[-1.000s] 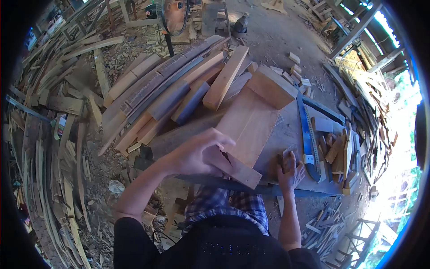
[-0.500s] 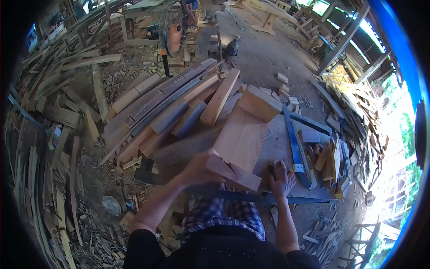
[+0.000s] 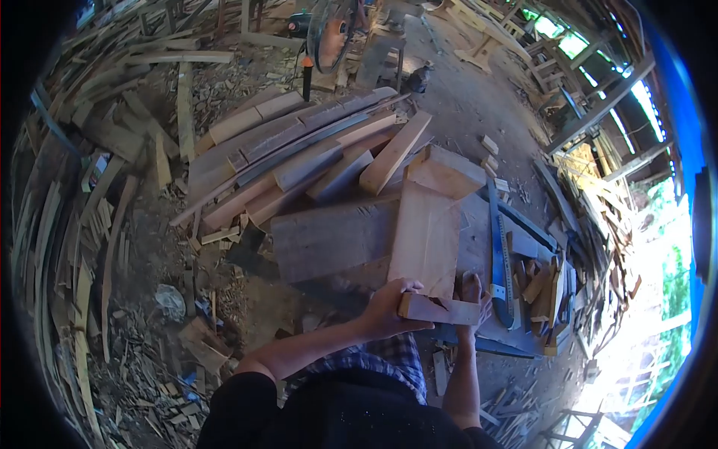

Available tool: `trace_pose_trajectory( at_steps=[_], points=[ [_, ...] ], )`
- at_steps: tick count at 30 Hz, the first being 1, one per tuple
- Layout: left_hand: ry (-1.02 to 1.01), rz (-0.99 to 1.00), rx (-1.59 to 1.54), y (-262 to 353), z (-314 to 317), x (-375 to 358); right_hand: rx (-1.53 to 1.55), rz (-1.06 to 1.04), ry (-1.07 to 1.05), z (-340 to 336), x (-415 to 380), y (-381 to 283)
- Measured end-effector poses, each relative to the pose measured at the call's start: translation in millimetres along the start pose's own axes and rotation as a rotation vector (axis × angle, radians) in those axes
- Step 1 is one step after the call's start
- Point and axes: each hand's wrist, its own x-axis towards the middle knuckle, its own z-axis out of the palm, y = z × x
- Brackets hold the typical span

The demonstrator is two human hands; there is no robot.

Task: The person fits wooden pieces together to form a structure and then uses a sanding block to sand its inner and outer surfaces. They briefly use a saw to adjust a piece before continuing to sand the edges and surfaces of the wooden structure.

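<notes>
A wooden assembly (image 3: 426, 232) lies in front of me: a wide board with a thick block (image 3: 446, 172) standing across its far end. At its near end is a short, notched wooden block (image 3: 434, 308). My left hand (image 3: 389, 308) is closed round the left end of this notched block. My right hand (image 3: 477, 295) is at the block's right end, with fingers curled about it; the block hides part of the hand. Just right of that hand lies a hand saw (image 3: 501, 277). Beneath the assembly is a broad dark surface, mostly covered.
Left of the assembly lies a wide grey plank (image 3: 336, 236), with a row of stacked beams (image 3: 299, 161) beyond it. Small offcuts (image 3: 538, 280) lie right of the saw. A fan (image 3: 329, 37) stands farther off. Scrap timber (image 3: 52, 247) lines the left side.
My left hand has moved right, along with the notched block's near end. My right hand has come to the block's right end. The view has shifted, uncovering more of the grey plank.
</notes>
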Motion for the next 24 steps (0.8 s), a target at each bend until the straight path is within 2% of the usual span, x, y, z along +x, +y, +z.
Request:
trace_pose_trajectory(
  at_steps=[2, 4, 5, 7, 11, 13, 14, 16, 17, 18, 20, 24],
  points=[
    [0.010, -0.002, -0.034, 0, -1, -2, 0.014, 0.014, 0.005, 1, 0, 1],
    [-0.027, 0.129, 0.214, -4, -14, -7, 0.004, 0.016, -0.002, 1, 1, 0],
    [-0.028, 0.121, 0.209, -5, -17, -8, -0.001, 0.024, -0.008, 0, 1, -1],
    [0.071, 0.166, 0.317, -6, -19, -13, 0.001, 0.025, -0.025, -3, 1, -2],
    [0.174, -0.013, 0.357, 1, -5, -26, -0.006, 0.051, -0.032, 0, 1, -1],
    [0.202, -0.164, 0.234, -3, 4, -33, -0.023, 0.066, -0.039, 2, 2, -1],
    [0.192, -0.179, 0.228, -7, 7, -37, -0.016, 0.051, -0.020, 3, 2, 0],
    [0.117, -0.231, -0.002, -18, 13, -44, -0.018, 0.042, -0.015, 3, 1, 1],
    [0.193, -0.265, -0.228, -24, 19, -46, -0.008, 0.042, -0.019, 2, 2, 0],
    [0.192, -0.274, -0.229, -28, 22, -52, 0.004, 0.041, -0.020, 1, 2, -2],
    [0.198, -0.332, -0.438, -27, 20, -50, 0.016, 0.041, -0.029, 2, 3, -1],
    [0.160, -0.287, -0.352, -27, 15, -47, 0.013, 0.048, -0.028, 2, 3, -2]
  ],
)
